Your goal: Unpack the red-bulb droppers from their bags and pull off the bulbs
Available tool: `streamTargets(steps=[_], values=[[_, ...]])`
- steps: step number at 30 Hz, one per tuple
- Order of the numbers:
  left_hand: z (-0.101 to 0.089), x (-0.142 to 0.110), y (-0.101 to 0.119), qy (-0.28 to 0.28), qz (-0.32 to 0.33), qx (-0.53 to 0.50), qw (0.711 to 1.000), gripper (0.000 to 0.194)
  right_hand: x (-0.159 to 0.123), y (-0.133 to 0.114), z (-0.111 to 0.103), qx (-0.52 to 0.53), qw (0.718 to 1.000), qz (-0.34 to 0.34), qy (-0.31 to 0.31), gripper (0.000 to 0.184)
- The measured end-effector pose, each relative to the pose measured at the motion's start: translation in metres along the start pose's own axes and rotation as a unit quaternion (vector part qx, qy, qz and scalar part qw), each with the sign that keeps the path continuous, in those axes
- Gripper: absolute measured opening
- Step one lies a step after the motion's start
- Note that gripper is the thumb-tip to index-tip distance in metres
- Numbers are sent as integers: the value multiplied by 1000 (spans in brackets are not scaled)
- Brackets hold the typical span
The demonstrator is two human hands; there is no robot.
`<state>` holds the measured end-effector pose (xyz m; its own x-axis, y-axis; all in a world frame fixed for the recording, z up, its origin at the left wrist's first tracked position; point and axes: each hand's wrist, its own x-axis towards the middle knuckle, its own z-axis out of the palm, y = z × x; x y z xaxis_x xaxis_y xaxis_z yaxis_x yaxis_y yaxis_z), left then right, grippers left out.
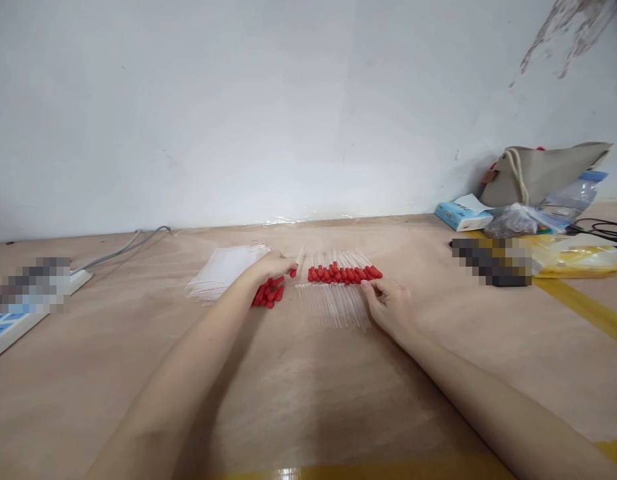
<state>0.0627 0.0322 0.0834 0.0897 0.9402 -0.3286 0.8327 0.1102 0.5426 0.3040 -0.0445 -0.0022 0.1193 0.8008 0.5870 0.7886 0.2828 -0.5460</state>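
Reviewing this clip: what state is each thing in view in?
Left hand: pinching a red teardrop-shaped bulb.
Far clear thin tubes: side by side, bulb-tipped.
Near clear thin tubes: side by side, bulbless.
Right hand: beside tubes, grip unclear.
Loose red bulbs: heaped.
Translucent flat plastic sleeves: stacked.
Beige fabric bag: slumped.
Clear plastic bag: crumpled.

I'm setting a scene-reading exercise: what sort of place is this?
Probably an indoor workspace: a tabletop against a wall holds slim clear tubes, a row of red pieces and a power strip.
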Motion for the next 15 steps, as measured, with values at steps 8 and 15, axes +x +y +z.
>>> streamTargets(steps=[8,15], values=[[38,-54,-32,106,367,64,922,15,-6,-6,-3,-15,984,-167,58,43],[85,-54,-63,235,437,57,867,12,-10,-21,-10,-48,951,-305,-37,39]])
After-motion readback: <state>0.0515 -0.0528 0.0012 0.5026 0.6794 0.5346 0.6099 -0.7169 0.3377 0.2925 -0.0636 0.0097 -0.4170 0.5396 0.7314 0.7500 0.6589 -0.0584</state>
